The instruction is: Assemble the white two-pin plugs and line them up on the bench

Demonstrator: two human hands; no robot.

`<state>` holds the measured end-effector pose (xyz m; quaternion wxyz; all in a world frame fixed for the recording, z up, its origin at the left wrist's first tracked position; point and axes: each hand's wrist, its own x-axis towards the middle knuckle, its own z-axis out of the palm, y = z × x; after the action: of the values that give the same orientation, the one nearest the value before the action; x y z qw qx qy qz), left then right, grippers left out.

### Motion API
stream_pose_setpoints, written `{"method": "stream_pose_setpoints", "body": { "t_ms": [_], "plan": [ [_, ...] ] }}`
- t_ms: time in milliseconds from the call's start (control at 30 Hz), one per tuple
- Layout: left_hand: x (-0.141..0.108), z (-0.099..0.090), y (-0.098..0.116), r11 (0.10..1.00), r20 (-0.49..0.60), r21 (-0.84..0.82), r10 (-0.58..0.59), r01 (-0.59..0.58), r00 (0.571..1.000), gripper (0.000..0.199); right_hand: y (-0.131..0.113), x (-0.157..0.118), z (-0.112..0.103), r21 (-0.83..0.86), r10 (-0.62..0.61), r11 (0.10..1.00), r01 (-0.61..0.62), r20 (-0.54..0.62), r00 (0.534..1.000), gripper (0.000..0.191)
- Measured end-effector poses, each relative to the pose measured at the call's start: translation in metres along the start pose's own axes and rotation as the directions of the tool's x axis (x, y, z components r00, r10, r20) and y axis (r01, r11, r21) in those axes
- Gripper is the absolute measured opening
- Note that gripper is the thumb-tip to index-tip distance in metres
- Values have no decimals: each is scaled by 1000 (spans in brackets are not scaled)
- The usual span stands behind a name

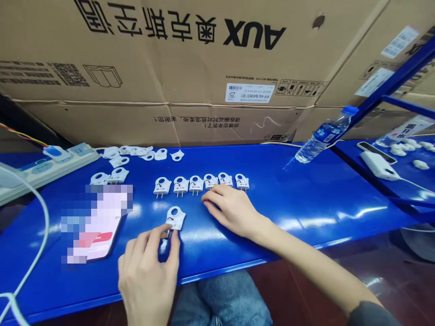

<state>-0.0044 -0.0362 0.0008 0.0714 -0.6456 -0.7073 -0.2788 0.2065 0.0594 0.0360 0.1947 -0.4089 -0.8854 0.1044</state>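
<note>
On the blue metal table (299, 217), the left hand (147, 267) has its thumb and finger nearly closed, pinching a white plastic ring-topped plug (176, 218) by its prongs. To the right, the right hand (234, 210), fingers loosely curled, is beside the row of similar white plugs (196, 184); its grip I cannot tell.

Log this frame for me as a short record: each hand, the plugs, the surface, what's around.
left hand: left hand pinching a white plug at its prong end
right hand: right hand close by the plug row, contact unclear
plug row: six white plugs, prongs toward the person
surface: blue table
left side: phone, power strip
back: large carton, water bottle toward the right
</note>
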Motion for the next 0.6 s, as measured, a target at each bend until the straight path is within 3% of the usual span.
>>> {"method": "stream_pose_setpoints", "body": {
  "t_ms": [167,367,600],
  "plan": [
    [16,-9,-25,989,8,117,-97,95,995,28,-3,0,1,-31,-21,999,22,17,1000,23],
    [49,-12,-23,957,75,234,-195,173,978,32,-2,1,2,-57,-17,998,19,24,1000,21],
    [74,-5,-23,933,99,256,-287,254,953,38,-2,0,4,-70,-84,994,87,43,995,23]
  ]
}}
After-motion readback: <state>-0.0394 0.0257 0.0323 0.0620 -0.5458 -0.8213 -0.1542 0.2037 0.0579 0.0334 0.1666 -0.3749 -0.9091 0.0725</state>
